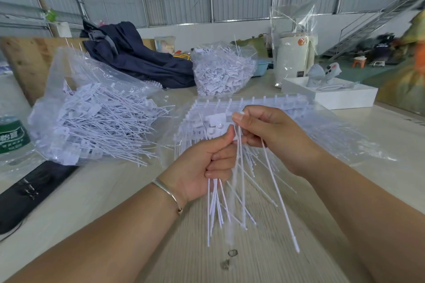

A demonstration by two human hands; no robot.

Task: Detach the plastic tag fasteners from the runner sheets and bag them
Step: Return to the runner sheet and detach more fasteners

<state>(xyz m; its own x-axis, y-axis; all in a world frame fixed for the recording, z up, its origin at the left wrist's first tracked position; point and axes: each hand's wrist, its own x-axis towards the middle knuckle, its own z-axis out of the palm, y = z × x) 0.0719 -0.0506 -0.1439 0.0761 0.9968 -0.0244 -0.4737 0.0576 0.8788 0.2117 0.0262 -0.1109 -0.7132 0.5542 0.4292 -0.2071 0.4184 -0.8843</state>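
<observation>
My left hand (207, 163) grips a bundle of detached white tag fasteners (220, 204), their thin tails hanging down toward me. My right hand (264, 131) pinches the head end of more fasteners, one long tail (278, 190) trailing beneath it. Both hands hover above a stack of white runner sheets (248, 103) lying on clear plastic at table centre. An open clear bag (92, 117) heaped with loose fasteners lies to the left.
A second filled bag (223, 71) stands behind the sheets, with dark clothing (138, 57) to its left. A white box (333, 94) and white appliance (294, 57) are at right, a green-labelled bottle (12, 135) and black pouch (30, 190) at left.
</observation>
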